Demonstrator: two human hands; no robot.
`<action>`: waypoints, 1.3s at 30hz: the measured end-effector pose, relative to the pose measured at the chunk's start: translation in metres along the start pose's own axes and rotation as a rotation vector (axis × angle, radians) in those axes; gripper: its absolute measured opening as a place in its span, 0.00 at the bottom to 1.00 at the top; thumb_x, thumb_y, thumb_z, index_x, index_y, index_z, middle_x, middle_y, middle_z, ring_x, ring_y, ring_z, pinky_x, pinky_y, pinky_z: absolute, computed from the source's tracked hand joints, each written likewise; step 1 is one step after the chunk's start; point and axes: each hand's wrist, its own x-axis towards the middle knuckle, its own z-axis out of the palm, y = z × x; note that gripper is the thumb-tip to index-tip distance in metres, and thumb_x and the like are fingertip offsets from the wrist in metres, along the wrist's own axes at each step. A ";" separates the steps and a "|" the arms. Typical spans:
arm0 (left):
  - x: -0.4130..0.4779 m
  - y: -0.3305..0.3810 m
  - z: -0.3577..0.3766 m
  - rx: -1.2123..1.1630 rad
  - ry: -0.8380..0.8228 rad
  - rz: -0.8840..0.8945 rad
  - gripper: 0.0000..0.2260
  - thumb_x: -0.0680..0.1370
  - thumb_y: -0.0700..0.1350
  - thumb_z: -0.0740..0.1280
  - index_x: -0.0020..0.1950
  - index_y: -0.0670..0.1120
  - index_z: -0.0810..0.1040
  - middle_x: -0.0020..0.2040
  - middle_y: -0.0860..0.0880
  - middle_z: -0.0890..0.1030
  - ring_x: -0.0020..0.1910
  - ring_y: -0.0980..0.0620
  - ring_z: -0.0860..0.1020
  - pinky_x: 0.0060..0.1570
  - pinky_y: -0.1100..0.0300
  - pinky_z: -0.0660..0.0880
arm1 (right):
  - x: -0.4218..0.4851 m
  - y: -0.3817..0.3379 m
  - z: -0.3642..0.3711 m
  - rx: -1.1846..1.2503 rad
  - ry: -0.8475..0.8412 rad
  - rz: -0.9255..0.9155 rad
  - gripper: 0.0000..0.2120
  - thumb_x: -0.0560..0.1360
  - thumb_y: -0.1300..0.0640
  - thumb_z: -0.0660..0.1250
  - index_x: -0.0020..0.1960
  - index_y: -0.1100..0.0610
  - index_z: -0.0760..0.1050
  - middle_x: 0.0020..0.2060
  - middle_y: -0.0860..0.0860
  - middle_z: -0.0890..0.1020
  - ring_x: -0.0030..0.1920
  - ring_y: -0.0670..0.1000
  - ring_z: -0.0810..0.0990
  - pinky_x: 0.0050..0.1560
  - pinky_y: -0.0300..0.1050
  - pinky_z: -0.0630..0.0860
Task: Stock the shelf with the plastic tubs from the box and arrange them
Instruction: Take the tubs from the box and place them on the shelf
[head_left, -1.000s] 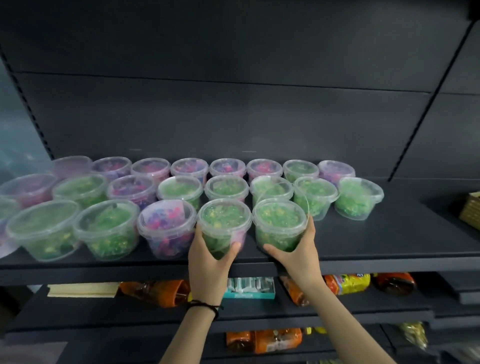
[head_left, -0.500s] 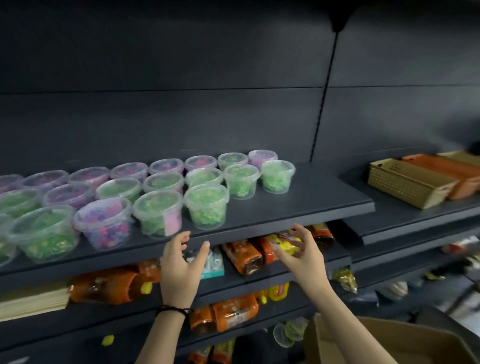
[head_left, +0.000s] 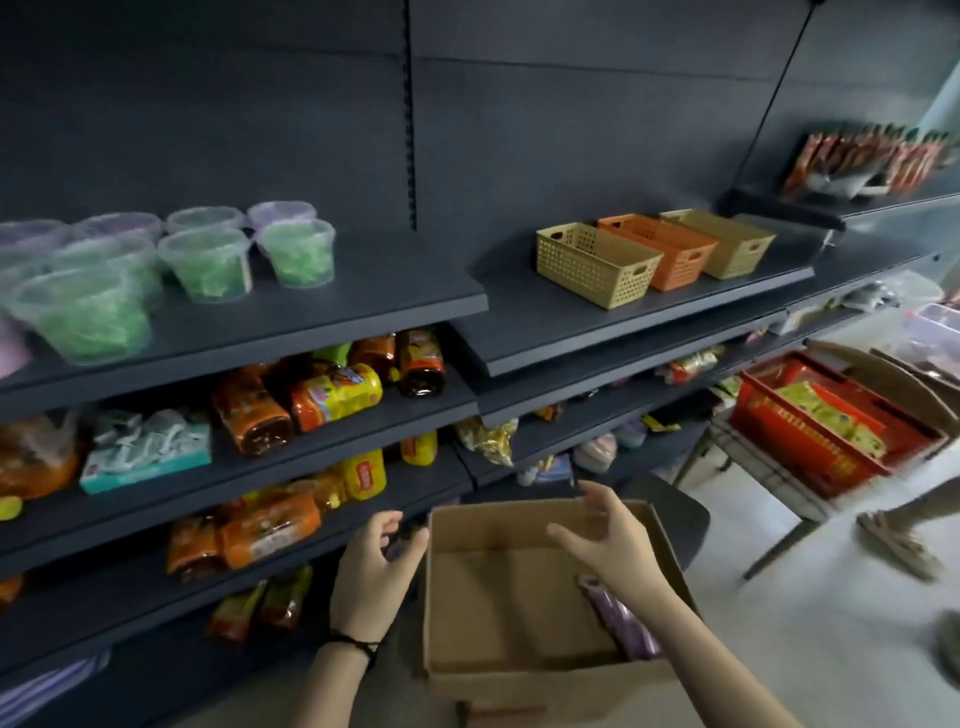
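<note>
Several clear plastic tubs with green and purple contents stand in rows at the left of the dark shelf. Low in the middle sits an open cardboard box. A purple tub lies on its side inside it, against the right wall. My left hand hovers just left of the box's rim, fingers apart and holding nothing. Over the box opening my right hand is spread wide, above the purple tub and apart from it.
Three plastic baskets, yellow, orange and tan, stand on the neighbouring shelf to the right. Lower shelves carry orange jars and a tissue pack. A red crate rests on a chair at the right, beside someone's foot in a sandal.
Both hands let go of the front green tubs and dropped from the shelf edge down to the box. My view swung right and downward.
</note>
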 end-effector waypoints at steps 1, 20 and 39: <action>-0.002 0.000 0.014 0.012 -0.017 -0.026 0.19 0.76 0.54 0.68 0.63 0.49 0.73 0.59 0.52 0.75 0.60 0.52 0.74 0.51 0.60 0.70 | 0.002 0.014 -0.007 -0.006 -0.023 0.026 0.33 0.67 0.43 0.75 0.68 0.47 0.67 0.55 0.40 0.74 0.57 0.41 0.74 0.55 0.36 0.72; 0.062 -0.107 0.326 -0.128 -0.287 -0.548 0.15 0.75 0.45 0.71 0.59 0.46 0.73 0.58 0.45 0.75 0.57 0.49 0.74 0.54 0.61 0.70 | 0.137 0.321 -0.011 -0.128 -0.332 0.545 0.18 0.69 0.53 0.76 0.53 0.46 0.70 0.45 0.40 0.78 0.49 0.49 0.80 0.42 0.35 0.72; 0.052 -0.217 0.525 -0.154 -0.496 -0.906 0.21 0.70 0.50 0.76 0.59 0.49 0.74 0.51 0.55 0.77 0.54 0.56 0.76 0.53 0.62 0.70 | 0.253 0.503 0.097 -0.095 -0.357 0.732 0.43 0.70 0.51 0.76 0.76 0.56 0.54 0.60 0.54 0.74 0.56 0.52 0.75 0.43 0.32 0.69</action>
